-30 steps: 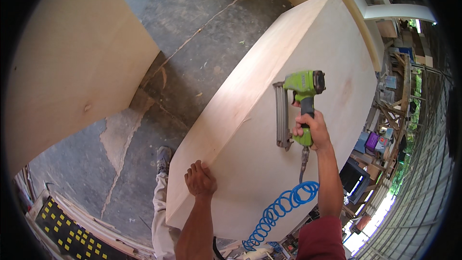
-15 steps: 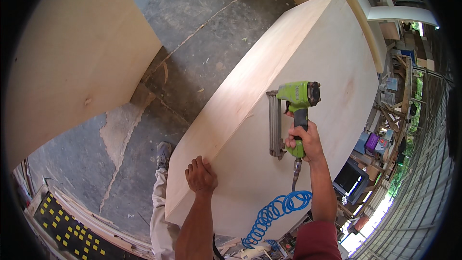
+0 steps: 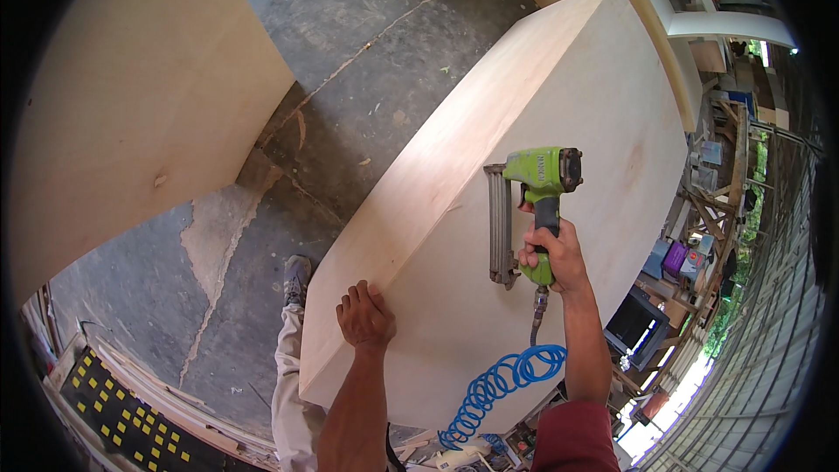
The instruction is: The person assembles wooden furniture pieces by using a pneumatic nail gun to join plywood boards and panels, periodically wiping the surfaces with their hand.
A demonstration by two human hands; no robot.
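A large pale plywood box (image 3: 577,157) lies in front of me, its long top edge running from lower left to upper right. At the lower left end of that edge, my left hand (image 3: 366,316) is curled over the corner, gripping it. My right hand (image 3: 555,258) is wrapped round the black grip of a green pneumatic nail gun (image 3: 533,170), a finger near its trigger. The gun's grey magazine stands to the left of the grip, over the plywood face, and its nose is close to the box's edge. A coiled blue air hose (image 3: 502,385) hangs from the handle's base.
Another big plywood panel (image 3: 149,122) stands at left, across a cracked concrete floor (image 3: 367,61). My shoe (image 3: 297,278) is beside the box. A black mat with yellow squares (image 3: 131,419) lies lower left. Cluttered shelving and a dark monitor (image 3: 636,325) stand at right.
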